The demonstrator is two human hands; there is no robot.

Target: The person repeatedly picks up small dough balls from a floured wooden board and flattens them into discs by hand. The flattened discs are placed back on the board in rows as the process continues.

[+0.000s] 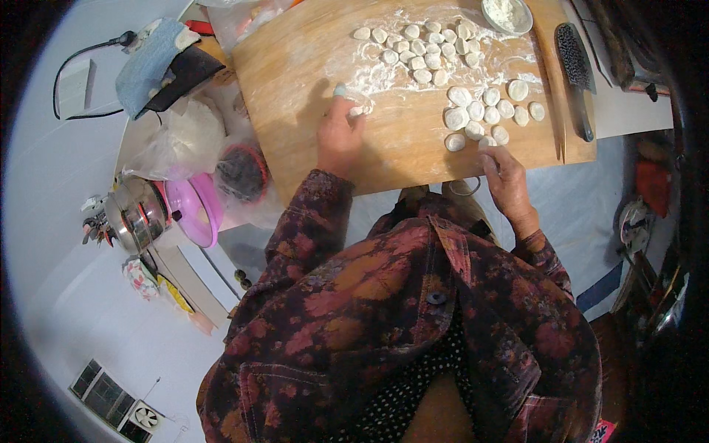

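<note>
My left hand (339, 135) is low over the left-middle of a floured wooden board (288, 72). One fingertip has a pale blue-green covering. A small floury dough piece (359, 111) is at its thumb; whether it is gripped or only touched is unclear. At the board's near edge, the thumb and fingertips of my right hand (505, 180) pinch a small dough disc (487, 142), partly hidden by them. Several flattened discs (475, 111) lie just beyond that hand. Farther back is a cluster of smaller dough pieces (432, 49) among loose flour (376, 77).
A bowl of flour (507, 16) stands at the far right. A wooden rolling pin (551, 99) and a black-handled kitchen knife (576, 77) lie along the right edge. Left of the board are a plastic bag (194, 130), a pink lid (194, 210) and a metal pot (135, 213).
</note>
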